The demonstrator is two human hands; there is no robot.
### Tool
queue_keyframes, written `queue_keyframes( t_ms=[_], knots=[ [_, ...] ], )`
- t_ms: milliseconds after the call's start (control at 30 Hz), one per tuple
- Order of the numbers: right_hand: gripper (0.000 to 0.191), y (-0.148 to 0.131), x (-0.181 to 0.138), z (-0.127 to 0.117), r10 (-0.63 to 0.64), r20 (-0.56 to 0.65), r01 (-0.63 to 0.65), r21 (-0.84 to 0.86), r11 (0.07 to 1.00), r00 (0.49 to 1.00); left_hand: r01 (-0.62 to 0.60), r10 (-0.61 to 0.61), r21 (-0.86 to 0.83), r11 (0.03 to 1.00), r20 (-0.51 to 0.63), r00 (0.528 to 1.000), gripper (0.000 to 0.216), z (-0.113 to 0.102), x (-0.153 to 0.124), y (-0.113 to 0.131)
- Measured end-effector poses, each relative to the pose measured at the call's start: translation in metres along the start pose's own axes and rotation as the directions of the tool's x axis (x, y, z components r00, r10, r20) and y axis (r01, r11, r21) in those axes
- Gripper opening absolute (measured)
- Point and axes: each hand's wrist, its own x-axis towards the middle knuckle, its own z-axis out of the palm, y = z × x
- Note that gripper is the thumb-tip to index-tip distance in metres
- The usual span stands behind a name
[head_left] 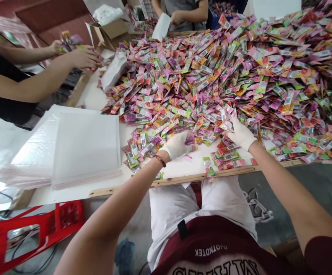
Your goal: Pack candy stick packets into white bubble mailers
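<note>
Both my hands wear white gloves and work at the near edge of a big heap of small printed sachets (206,84), coloured pink, purple, green and orange. My left hand (176,146) has its fingers curled round a purple sachet (190,138), low over the white tabletop. To its right, my right hand (242,134) grips a pale sachet (226,126) between thumb and fingers at the foot of the heap. Between me and the heap, a green-and-pink sachet (209,169) overhangs the wooden table edge. The undersides of both hands are hidden.
A stack of white bubble mailers (87,145) lies to the left. Beyond it, a co-worker's hands (81,57) hold sachets. Across the table another person holds a white bag (161,27). An open cardboard box (108,32) stands back left; a red stool (39,229) is below.
</note>
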Motion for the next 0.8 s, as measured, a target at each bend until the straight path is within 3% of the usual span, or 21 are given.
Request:
queue_keyframes(
  t_ms=[67,167,233,333,433,533,600,700,800],
  knots=[
    [0.049,0.0,0.006,0.006,0.039,0.071,-0.033,-0.092,0.995,0.997,0.019,-0.031,0.12,0.993,0.092,0.995,0.032,0.016,-0.004,0.0],
    [0.029,0.003,0.008,0.01,0.02,0.133,0.004,-0.177,0.984,0.991,0.028,-0.039,0.154,0.988,0.07,0.997,0.02,0.033,-0.017,0.001],
    [0.022,0.007,0.006,0.007,-0.022,0.094,0.041,-0.196,0.98,0.995,-0.017,0.017,0.094,0.995,0.004,1.0,0.016,0.033,-0.028,0.001],
    [0.023,0.008,0.004,-0.004,-0.161,-0.028,0.151,-0.215,0.965,0.987,-0.112,0.084,-0.169,0.979,-0.166,0.983,0.013,0.016,-0.046,-0.006],
    [0.034,-0.001,0.012,-0.01,-0.251,-0.055,0.238,-0.177,0.955,0.966,-0.09,-0.094,-0.462,0.883,-0.361,0.928,0.014,-0.01,-0.053,-0.021],
    [0.044,-0.019,0.029,-0.002,-0.332,0.03,0.333,-0.101,0.937,0.943,-0.039,-0.275,-0.557,0.83,-0.468,0.84,0.031,-0.025,-0.046,-0.034],
    [0.052,-0.032,0.043,0.01,-0.404,0.1,0.413,-0.093,0.906,0.909,0.006,-0.295,-0.525,0.851,-0.467,0.833,0.037,-0.025,-0.037,-0.036],
    [0.053,-0.047,0.06,0.029,-0.46,0.198,0.488,-0.129,0.863,0.865,0.052,-0.291,-0.491,0.869,-0.424,0.858,0.029,-0.021,-0.03,-0.031],
    [0.036,-0.051,0.067,0.04,-0.446,0.238,0.486,-0.151,0.861,0.863,0.014,-0.289,-0.689,0.725,-0.285,0.914,0.033,-0.026,-0.034,-0.027]
  ],
)
